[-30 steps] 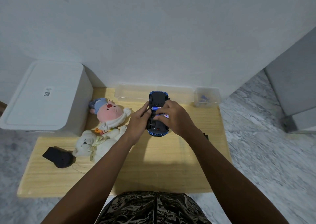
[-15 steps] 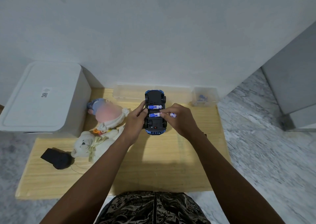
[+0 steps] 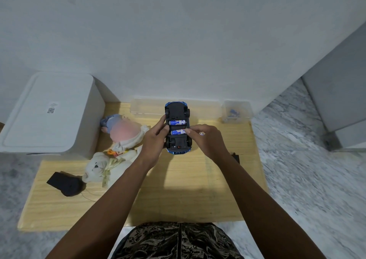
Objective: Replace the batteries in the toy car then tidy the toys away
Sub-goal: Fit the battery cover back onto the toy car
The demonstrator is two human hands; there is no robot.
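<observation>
Left hand [image 3: 153, 140]: fingers curled, thumb and fingertips clamped on the toy car [image 3: 177, 129] from its nine o'clock side; forearm runs in from seven o'clock.
Right hand [image 3: 208, 139]: fingertips pinching the nearer battery [image 3: 177, 132] at its three o'clock end; forearm extends from five o'clock.

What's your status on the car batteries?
Left hand grips upturned toy car. Right hand pinches near battery; far battery seated. Nothing in the way.

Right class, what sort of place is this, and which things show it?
Probably a room at home: a low wooden table on a marble floor, with soft toys and a toy car.
</observation>
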